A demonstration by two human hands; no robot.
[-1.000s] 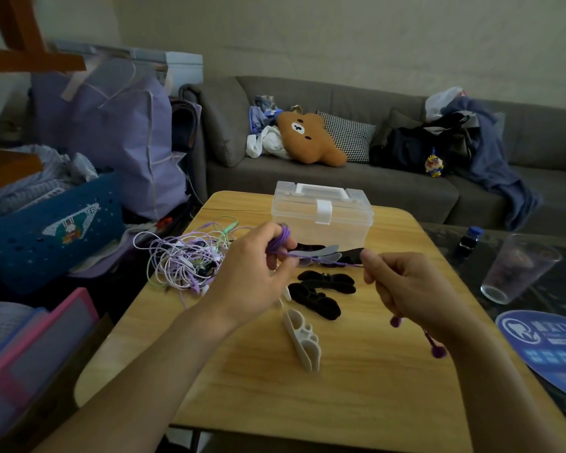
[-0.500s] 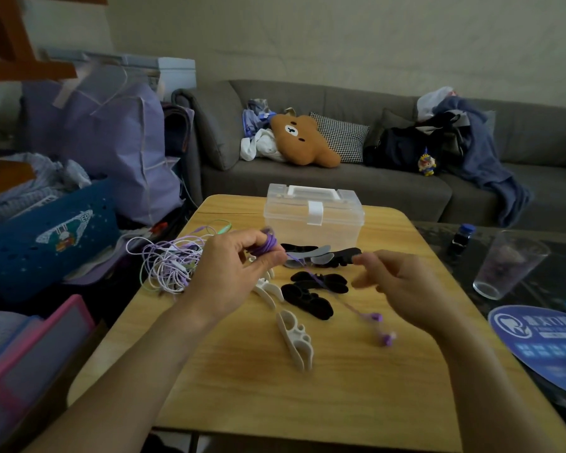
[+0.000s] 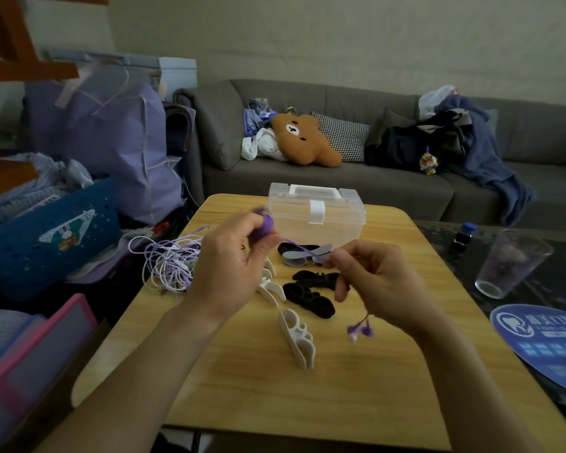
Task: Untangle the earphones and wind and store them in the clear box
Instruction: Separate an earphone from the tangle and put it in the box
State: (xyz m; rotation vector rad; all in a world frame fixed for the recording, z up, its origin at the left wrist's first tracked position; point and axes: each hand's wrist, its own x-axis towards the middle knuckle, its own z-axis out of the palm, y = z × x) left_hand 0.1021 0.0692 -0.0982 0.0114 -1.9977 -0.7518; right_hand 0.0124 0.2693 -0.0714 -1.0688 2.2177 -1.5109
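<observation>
Both hands hover over the desk, the left hand left of the right hand. Behind them, on the desk's far edge, stands the box. A tangle of cords lies left of the left hand. Cord winders lie on the desk between and under the hands. Right of the right hand, off the desk, stands a cup. A sofa runs behind the box.

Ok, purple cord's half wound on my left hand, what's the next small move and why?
Probably another loop: the right hand pinches the cord taut from the coil gripped by the left hand, and the earbuds dangle unwound.
</observation>
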